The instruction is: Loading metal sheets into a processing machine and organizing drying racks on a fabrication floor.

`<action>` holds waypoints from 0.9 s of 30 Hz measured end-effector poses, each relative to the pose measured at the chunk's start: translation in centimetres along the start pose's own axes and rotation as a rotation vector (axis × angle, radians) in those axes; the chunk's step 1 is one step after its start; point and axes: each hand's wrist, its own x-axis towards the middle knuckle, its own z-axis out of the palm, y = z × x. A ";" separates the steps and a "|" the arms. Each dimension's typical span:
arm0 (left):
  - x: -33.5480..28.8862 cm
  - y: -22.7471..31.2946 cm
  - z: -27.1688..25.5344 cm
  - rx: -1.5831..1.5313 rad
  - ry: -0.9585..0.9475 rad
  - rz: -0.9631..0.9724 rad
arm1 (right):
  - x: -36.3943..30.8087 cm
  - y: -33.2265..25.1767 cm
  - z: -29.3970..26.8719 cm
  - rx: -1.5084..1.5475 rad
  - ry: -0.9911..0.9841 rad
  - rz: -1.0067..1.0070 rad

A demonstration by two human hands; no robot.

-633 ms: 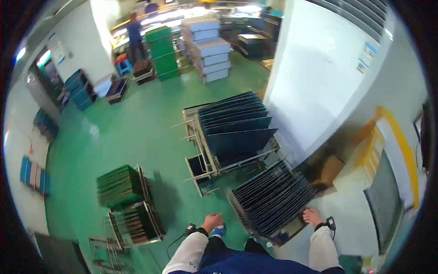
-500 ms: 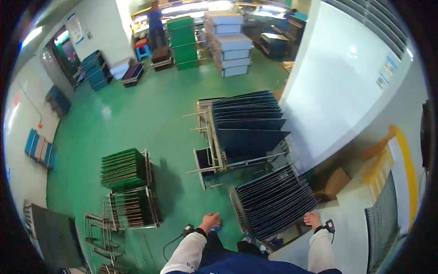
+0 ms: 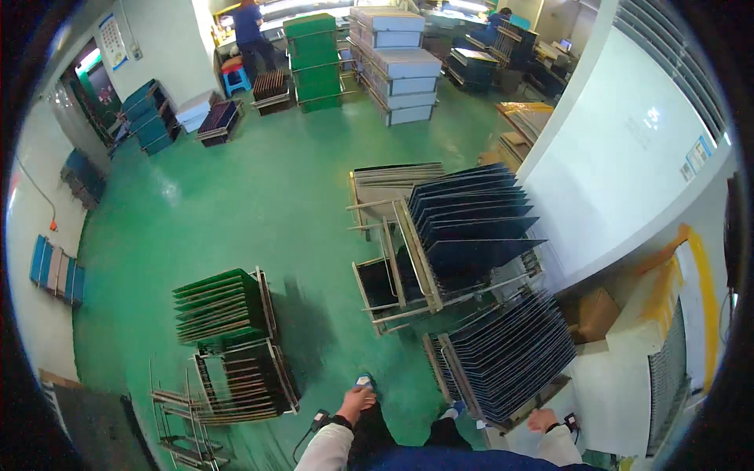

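My left hand [image 3: 357, 402] hangs over the floor and my left foot, its fingers loosely curled with nothing seen in them. My right hand [image 3: 542, 421] is beside the near rack of dark panels [image 3: 503, 353], also with curled fingers and nothing visible in it. I cannot tell whether it touches the rack's near corner. The dark thin panels stand in a close row there. Just beyond, a taller metal rack [image 3: 420, 259] holds wider-spaced dark panels [image 3: 479, 228].
To the left stand racks of green panels [image 3: 224, 306] and brown-edged panels [image 3: 247, 385]. Farther off are a green stack [image 3: 314, 63] and grey-blue stacks [image 3: 400, 71]. A white partition [image 3: 620, 141] bounds the right, near a cardboard box [image 3: 597, 314]. One person [image 3: 250, 27] stands at the back.
My view has shifted, and the dark panel racks now sit farther right and slightly lower. Both hands appear lower in the picture, still holding nothing visible.
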 end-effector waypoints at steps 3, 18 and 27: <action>-1.6 2.7 -6.6 -0.063 0.173 0.094 | -3.1 -0.4 14.8 -0.580 0.320 0.317; -0.1 -0.1 -12.0 -0.235 0.217 -0.040 | -0.5 -5.1 22.3 -0.877 0.107 0.016; -0.3 4.0 -14.0 -0.229 0.117 0.005 | 2.7 -3.3 49.2 -1.338 -0.004 -0.220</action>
